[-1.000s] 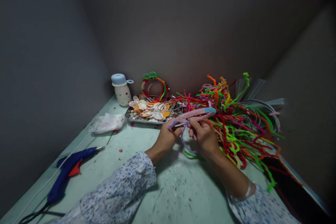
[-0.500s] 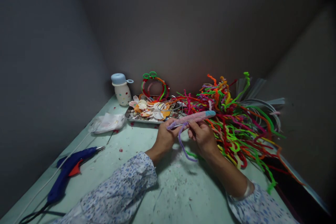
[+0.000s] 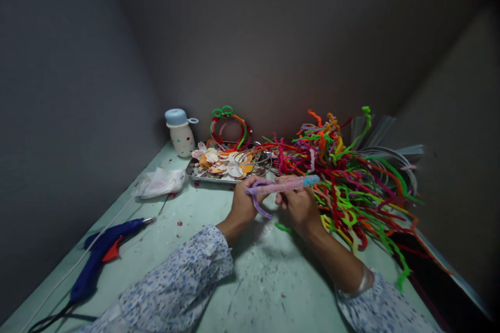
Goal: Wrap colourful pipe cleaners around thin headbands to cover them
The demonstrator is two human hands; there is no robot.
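Note:
Both hands hold a headband wrapped in fuzzy pipe cleaner, pink along most of its length and light blue at the right end. It is seen almost edge-on above the table. My left hand is closed round its left end, fingers partly hidden behind it. From there a loose purple pipe cleaner curls over the band and hangs down in an arc. My right hand grips the band from below near the middle, its fingertips partly covered. A short green piece lies beside the right wrist.
A large heap of coloured pipe cleaners spreads at the right. Behind the hands stands a metal tray of flower-like pieces, with decorated headbands. At left are a bottle, a plastic bag and a blue glue gun.
The headband has tipped lower at its right end and turned slightly. The purple pipe cleaner's tail has swung left and now curls over the band near my left hand.

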